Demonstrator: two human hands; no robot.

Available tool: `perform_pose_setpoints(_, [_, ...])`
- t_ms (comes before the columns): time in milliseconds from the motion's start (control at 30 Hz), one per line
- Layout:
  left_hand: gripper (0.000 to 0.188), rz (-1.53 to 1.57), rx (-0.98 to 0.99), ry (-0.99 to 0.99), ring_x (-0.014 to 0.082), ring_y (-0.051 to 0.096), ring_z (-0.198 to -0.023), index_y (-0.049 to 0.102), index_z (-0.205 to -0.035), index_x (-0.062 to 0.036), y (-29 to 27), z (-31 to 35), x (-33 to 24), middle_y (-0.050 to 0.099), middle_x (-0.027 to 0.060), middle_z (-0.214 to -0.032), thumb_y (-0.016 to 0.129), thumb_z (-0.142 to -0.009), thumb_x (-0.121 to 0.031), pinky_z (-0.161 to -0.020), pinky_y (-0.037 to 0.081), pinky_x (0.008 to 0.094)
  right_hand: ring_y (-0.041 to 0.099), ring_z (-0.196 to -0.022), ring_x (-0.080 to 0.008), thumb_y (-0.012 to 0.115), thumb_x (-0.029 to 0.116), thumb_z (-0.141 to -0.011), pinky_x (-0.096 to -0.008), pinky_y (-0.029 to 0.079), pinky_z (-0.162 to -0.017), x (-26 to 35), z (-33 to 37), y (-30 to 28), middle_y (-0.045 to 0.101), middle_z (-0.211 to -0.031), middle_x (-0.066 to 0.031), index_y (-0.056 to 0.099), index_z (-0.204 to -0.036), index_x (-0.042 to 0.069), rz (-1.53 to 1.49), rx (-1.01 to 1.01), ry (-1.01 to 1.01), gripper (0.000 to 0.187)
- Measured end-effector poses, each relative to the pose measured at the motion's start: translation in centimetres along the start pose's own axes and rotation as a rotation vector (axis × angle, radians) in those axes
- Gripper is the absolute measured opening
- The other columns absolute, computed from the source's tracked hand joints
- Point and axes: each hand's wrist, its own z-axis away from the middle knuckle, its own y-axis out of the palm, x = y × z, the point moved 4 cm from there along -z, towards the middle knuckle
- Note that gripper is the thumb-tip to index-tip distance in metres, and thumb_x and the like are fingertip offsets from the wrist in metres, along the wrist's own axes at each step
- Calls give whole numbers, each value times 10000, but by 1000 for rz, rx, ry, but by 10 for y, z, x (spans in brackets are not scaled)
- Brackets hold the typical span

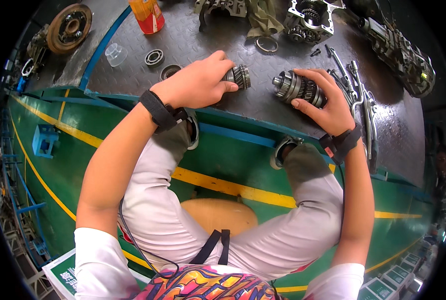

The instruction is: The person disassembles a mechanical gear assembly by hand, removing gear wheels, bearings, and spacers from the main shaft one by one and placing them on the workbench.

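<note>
Near the front edge of the dark metal bench, my left hand (200, 82) is closed round a helical gear shaft (241, 77), whose toothed end sticks out to the right past my fingers. My right hand (328, 100) wraps over a larger gear cluster (298, 87) that lies on the bench, its splined end pointing left. A gap of bare metal separates the two parts. Beside my left hand are a ring-shaped part (169, 71), partly covered by it, and a ball bearing (154, 57).
Wrenches and ratchets (355, 90) lie right of my right hand. Farther back stand an open gear housing (313, 20), a ring (267, 45), a rag (264, 19) and an orange bottle (147, 17). A clear plastic cup (115, 54) sits left; a gearbox (398, 55) lies far right.
</note>
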Motion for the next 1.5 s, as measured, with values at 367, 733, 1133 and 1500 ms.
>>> perform_pose_setpoints(367, [539, 483, -3, 50, 265, 597, -1390, 602, -1544, 34, -29, 4, -19, 606, 148, -1430, 729, -1024, -32, -1206, 459, 378, 711, -1171, -394, 882, 356, -1004, -449, 581, -1035, -23, 9, 7, 672, -1292, -183, 696, -1529, 146, -10, -103, -9, 596])
perform_pose_setpoints(733, [602, -513, 25, 258, 445, 657, -1228, 672, -1411, 3, -50, -50, -39, 625, 178, -1327, 829, -831, 42, -1004, 558, 526, 709, -1146, -412, 895, 323, -988, -470, 587, -1013, -23, 11, 9, 678, -1257, -180, 690, -1519, 162, -23, -114, -27, 592])
perform_pose_setpoints(1133, [568, -855, 14, 329, 356, 655, -1294, 727, -1336, -46, -48, -37, -10, 656, 141, -1391, 809, -781, 40, -1082, 546, 449, 699, -1190, -420, 884, 310, -997, -467, 575, -1045, -19, 10, 7, 677, -1299, -187, 691, -1538, 167, -29, -94, 11, 592])
perform_pose_setpoints(1500, [747, -275, -32, 352, 409, 639, -1371, 613, -1615, -158, -28, -32, -50, 658, 158, -1461, 839, -907, -81, -1182, 543, 479, 686, -1340, -379, 947, 275, -929, -456, 547, -1156, -15, 15, -8, 669, -1449, -196, 628, -1624, 128, -39, 4, 41, 779])
